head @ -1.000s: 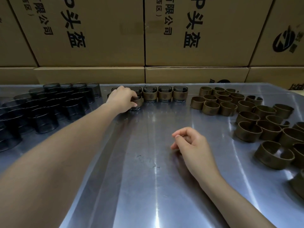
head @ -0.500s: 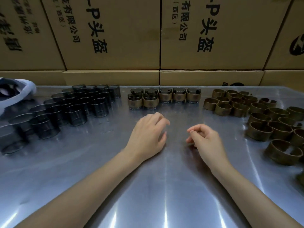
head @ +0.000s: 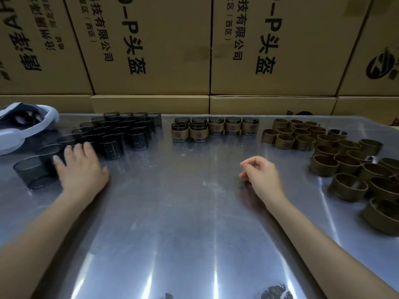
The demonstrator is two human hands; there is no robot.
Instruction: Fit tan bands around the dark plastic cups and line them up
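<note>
Several bare dark plastic cups (head: pixel 121 132) stand packed together at the table's back left. My left hand (head: pixel 81 169) lies at the near edge of that cluster with its fingers stretched out and blurred, reaching between the cups beside a front cup (head: pixel 34 171). Whether it touches one I cannot tell. Several cups wearing tan bands (head: pixel 216 128) stand lined up at the back centre. Loose tan bands (head: pixel 345 160) crowd the right side. My right hand (head: pixel 262 175) rests on the table with loosely curled fingers and holds nothing.
The work surface is a shiny metal table (head: pixel 183 223). A white headset-like object (head: pixel 21 128) lies at the far left edge. Stacked cardboard boxes (head: pixel 151 50) form a wall right behind the table.
My left hand let go of a banded cup in the row, drew back to the table's middle, then swung left to the bare cups. The right hand stayed put.
</note>
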